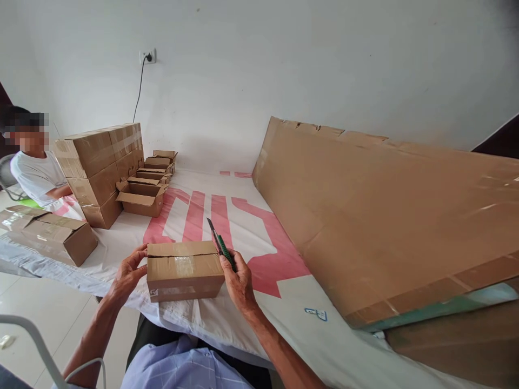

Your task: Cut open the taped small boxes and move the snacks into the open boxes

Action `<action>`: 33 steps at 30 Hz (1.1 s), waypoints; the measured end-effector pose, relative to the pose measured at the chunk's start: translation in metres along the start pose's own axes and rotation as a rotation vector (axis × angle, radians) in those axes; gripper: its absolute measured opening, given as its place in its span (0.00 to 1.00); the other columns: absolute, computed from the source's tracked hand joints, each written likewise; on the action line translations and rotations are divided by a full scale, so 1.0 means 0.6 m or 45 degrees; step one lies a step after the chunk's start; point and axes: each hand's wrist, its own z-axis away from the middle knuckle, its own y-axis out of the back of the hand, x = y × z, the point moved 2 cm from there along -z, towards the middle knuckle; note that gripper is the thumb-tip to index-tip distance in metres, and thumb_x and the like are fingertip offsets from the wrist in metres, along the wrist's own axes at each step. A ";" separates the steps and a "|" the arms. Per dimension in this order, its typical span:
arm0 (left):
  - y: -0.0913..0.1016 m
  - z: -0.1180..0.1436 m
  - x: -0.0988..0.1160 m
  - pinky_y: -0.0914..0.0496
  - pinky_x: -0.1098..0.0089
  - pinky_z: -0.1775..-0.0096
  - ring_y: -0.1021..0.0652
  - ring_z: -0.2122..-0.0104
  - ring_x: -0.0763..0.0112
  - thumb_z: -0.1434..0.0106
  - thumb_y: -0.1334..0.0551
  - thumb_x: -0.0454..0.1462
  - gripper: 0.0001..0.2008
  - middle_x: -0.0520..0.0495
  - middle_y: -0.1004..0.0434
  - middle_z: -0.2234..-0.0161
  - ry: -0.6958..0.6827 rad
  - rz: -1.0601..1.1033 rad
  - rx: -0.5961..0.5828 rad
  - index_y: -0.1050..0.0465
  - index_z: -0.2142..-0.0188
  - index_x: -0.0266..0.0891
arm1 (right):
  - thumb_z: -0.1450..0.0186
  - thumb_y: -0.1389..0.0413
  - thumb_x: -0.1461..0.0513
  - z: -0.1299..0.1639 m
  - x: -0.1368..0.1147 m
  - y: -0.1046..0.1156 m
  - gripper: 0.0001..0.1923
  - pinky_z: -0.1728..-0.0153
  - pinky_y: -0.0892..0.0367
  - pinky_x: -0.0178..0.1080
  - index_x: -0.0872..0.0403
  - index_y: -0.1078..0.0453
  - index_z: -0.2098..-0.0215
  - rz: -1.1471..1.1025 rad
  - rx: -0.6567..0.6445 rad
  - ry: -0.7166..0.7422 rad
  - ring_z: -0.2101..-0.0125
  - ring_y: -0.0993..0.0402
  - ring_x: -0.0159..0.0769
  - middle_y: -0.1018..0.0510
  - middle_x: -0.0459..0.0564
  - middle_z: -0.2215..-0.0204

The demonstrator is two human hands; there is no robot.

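Facing a long table (265,237) spread with white cloth patterned in red. Includes a large cardboard panel (389,221) along the right and, at left, a stack of taped cartons (95,162) beside open boxes (141,202). Shows one taped box (182,275) at the near edge, between both hands. Rests the left hand (126,278) against its left end with parted fingers; curls the right hand (239,278) closed round a green-handled knife (222,246), pointing its blade away.

- Open room ran across the cloth (251,235) beyond the small box (182,275).
- Stacked boxes (97,170) blocked the left.
- A cardboard sheet (385,227) walled off the right.
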 end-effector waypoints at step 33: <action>0.011 0.000 -0.031 0.28 0.55 0.38 0.42 0.26 0.43 0.33 0.32 0.51 0.22 0.38 0.40 0.26 -0.102 -0.151 -0.224 0.19 0.45 0.45 | 0.34 0.44 0.56 -0.131 -0.254 0.014 0.13 0.68 0.41 0.38 0.51 0.18 0.61 0.794 -1.300 0.265 0.69 0.31 0.35 0.19 0.45 0.67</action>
